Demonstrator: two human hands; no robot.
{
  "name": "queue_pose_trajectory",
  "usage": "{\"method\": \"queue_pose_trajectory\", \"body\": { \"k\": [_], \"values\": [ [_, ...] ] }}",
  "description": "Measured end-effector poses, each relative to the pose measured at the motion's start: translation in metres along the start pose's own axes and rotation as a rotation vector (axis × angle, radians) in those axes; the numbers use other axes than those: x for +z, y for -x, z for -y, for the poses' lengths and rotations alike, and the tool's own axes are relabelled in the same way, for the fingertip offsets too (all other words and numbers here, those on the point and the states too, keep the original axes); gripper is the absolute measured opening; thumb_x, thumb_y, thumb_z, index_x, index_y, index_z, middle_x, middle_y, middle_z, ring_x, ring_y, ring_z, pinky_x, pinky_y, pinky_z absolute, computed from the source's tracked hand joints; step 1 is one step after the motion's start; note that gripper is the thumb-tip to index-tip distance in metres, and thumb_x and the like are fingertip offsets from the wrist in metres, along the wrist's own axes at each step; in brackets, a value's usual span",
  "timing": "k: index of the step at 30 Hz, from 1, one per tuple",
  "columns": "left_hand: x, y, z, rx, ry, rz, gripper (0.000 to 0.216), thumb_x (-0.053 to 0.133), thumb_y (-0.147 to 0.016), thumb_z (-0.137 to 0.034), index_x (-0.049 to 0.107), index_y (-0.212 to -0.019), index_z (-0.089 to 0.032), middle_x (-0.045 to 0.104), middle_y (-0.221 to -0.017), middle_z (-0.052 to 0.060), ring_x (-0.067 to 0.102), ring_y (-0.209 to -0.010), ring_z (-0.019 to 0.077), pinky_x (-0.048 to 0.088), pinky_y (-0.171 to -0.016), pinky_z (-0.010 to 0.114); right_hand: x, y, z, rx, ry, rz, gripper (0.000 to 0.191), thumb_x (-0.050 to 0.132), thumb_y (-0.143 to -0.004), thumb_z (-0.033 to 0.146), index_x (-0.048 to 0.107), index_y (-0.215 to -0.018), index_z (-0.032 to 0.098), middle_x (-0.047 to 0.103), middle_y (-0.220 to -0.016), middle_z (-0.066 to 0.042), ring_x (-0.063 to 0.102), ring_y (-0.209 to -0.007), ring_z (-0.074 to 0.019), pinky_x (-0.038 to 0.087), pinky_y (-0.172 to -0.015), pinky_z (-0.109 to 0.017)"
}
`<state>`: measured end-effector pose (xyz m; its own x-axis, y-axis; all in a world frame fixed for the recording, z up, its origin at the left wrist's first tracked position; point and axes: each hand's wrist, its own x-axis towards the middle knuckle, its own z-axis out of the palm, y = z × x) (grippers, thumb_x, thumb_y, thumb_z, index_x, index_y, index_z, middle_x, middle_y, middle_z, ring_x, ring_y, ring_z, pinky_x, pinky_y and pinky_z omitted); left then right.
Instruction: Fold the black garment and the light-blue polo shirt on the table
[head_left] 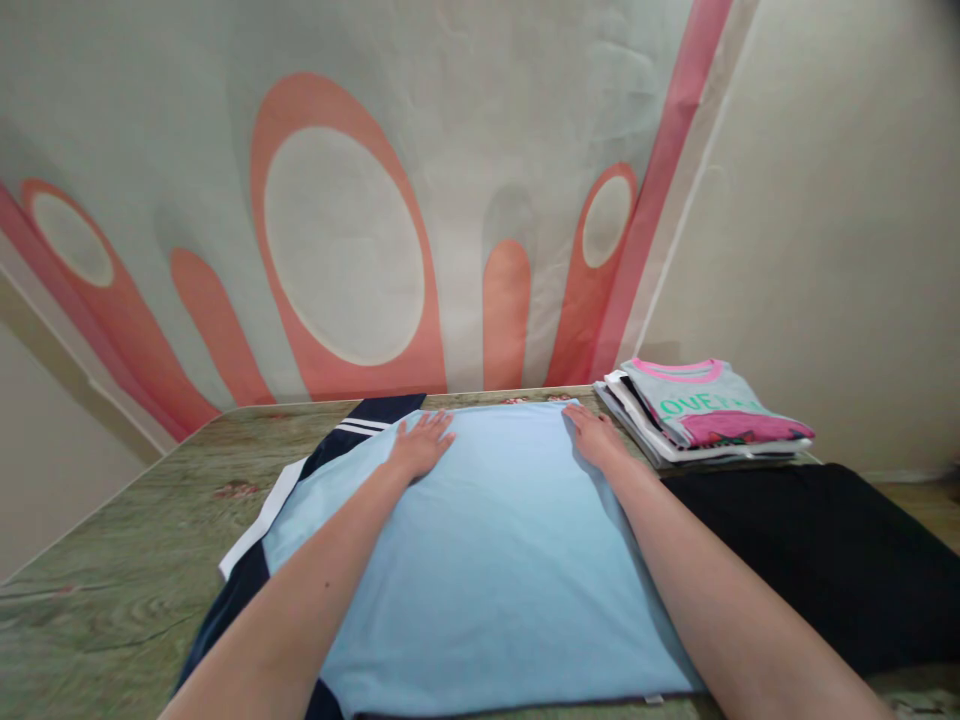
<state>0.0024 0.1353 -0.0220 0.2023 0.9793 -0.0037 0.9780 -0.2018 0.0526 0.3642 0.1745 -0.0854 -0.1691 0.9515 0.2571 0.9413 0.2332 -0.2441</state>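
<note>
A light blue shirt (510,560) with navy and white parts along its left side lies spread on the table in front of me. My left hand (424,443) rests palm down near the shirt's far left corner, fingers spread on the cloth. At the far right corner my right hand (595,433) lies flat, its fingertips on the cloth's edge. A navy section with white stripes (365,425) sticks out beyond my left hand. White trim (262,522) runs down the left side. A small white tag shows at the near edge.
To the right stands a stack of folded shirts (705,410), a grey and pink one on top. A folded black cloth (817,560) lies nearer. The wood-patterned table (127,560) meets a wall (465,180) with coral shapes at its far edge.
</note>
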Motion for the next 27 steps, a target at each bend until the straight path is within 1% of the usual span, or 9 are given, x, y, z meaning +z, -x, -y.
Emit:
{"method": "queue_pose_trajectory", "body": {
  "k": [3, 5, 8, 12, 15, 18, 21, 24, 27],
  "values": [
    [-0.018, 0.013, 0.033, -0.142, -0.051, -0.037, 0.055, 0.021, -0.097, -0.037, 0.029, -0.149, -0.021, 0.025, -0.157, 0.014, 0.016, -0.144, 0.0384, 0.011, -0.102, 0.076, -0.002, 0.000, 0.002, -0.001, -0.010, -0.022, 0.055, 0.034, -0.087, 0.003, 0.050, -0.135, 0.024, 0.044, -0.148, -0.005, 0.037, -0.137, -0.0230, 0.024, -0.112, -0.049],
    [-0.023, 0.015, 0.025, -0.171, -0.075, -0.077, 0.056, 0.024, -0.096, -0.030, 0.028, -0.149, -0.015, 0.020, -0.157, 0.020, 0.009, -0.144, 0.0423, 0.007, -0.100, 0.079, -0.004, 0.000, 0.005, -0.019, -0.015, -0.036, 0.057, 0.034, -0.084, -0.001, 0.052, -0.133, 0.021, 0.044, -0.147, -0.008, 0.035, -0.138, -0.0239, 0.021, -0.113, -0.051],
    [-0.014, 0.008, -0.027, -0.026, -0.066, -0.074, 0.055, 0.027, -0.096, -0.027, 0.026, -0.150, -0.019, 0.016, -0.160, 0.013, 0.005, -0.147, 0.0320, 0.010, -0.110, 0.066, -0.005, -0.002, 0.011, -0.101, -0.034, -0.040, 0.060, 0.035, -0.079, -0.004, 0.053, -0.132, 0.017, 0.046, -0.146, -0.008, 0.032, -0.139, -0.0212, 0.019, -0.115, -0.046],
    [0.016, -0.010, -0.116, 0.271, 0.000, 0.040, 0.055, 0.026, -0.095, -0.058, 0.027, -0.147, -0.040, 0.024, -0.158, -0.006, 0.017, -0.145, 0.0209, 0.025, -0.112, 0.054, 0.001, -0.004, 0.016, -0.214, -0.062, -0.003, 0.054, 0.036, -0.084, 0.002, 0.054, -0.133, 0.017, 0.051, -0.142, -0.007, 0.042, -0.132, -0.0162, 0.030, -0.112, -0.034],
    [0.029, -0.026, -0.143, 0.345, 0.023, 0.047, 0.058, 0.019, -0.093, -0.065, 0.023, -0.147, -0.044, 0.019, -0.159, -0.010, 0.015, -0.146, 0.0192, 0.015, -0.114, 0.056, 0.006, -0.005, 0.013, -0.220, -0.057, 0.010, 0.047, 0.035, -0.089, 0.008, 0.055, -0.131, 0.015, 0.051, -0.141, -0.009, 0.043, -0.132, -0.0187, 0.033, -0.110, -0.037],
    [0.030, -0.042, -0.117, 0.292, 0.021, 0.032, 0.058, 0.013, -0.096, -0.060, 0.020, -0.150, -0.039, 0.016, -0.160, -0.004, 0.014, -0.146, 0.0217, 0.011, -0.114, 0.058, 0.008, -0.004, 0.009, -0.207, -0.050, 0.012, 0.046, 0.036, -0.091, 0.012, 0.053, -0.133, 0.016, 0.049, -0.143, -0.009, 0.042, -0.134, -0.0196, 0.031, -0.111, -0.039],
    [0.024, -0.049, -0.057, 0.187, -0.003, 0.025, 0.058, 0.015, -0.097, -0.056, 0.021, -0.150, -0.034, 0.016, -0.160, 0.000, 0.015, -0.146, 0.0246, 0.013, -0.113, 0.058, 0.006, -0.004, 0.007, -0.199, -0.048, 0.017, 0.046, 0.035, -0.091, 0.013, 0.053, -0.134, 0.017, 0.048, -0.144, -0.007, 0.041, -0.134, -0.0189, 0.029, -0.112, -0.039],
    [0.017, -0.040, 0.006, 0.090, -0.041, 0.005, 0.055, 0.017, -0.098, -0.051, 0.021, -0.151, -0.033, 0.018, -0.159, 0.000, 0.015, -0.146, 0.0245, 0.015, -0.113, 0.057, 0.003, -0.003, 0.010, -0.184, -0.048, 0.028, 0.046, 0.035, -0.092, 0.014, 0.052, -0.134, 0.019, 0.048, -0.144, -0.006, 0.041, -0.134, -0.0181, 0.029, -0.113, -0.038],
    [0.011, -0.018, 0.051, -0.001, -0.083, -0.043, 0.055, 0.021, -0.099, -0.047, 0.023, -0.150, -0.029, 0.021, -0.159, 0.003, 0.017, -0.146, 0.0259, 0.018, -0.112, 0.058, 0.000, 0.000, 0.014, -0.158, -0.039, 0.036, 0.045, 0.035, -0.092, 0.015, 0.052, -0.134, 0.021, 0.047, -0.145, -0.005, 0.040, -0.135, -0.0174, 0.029, -0.113, -0.037]
  ]
}}
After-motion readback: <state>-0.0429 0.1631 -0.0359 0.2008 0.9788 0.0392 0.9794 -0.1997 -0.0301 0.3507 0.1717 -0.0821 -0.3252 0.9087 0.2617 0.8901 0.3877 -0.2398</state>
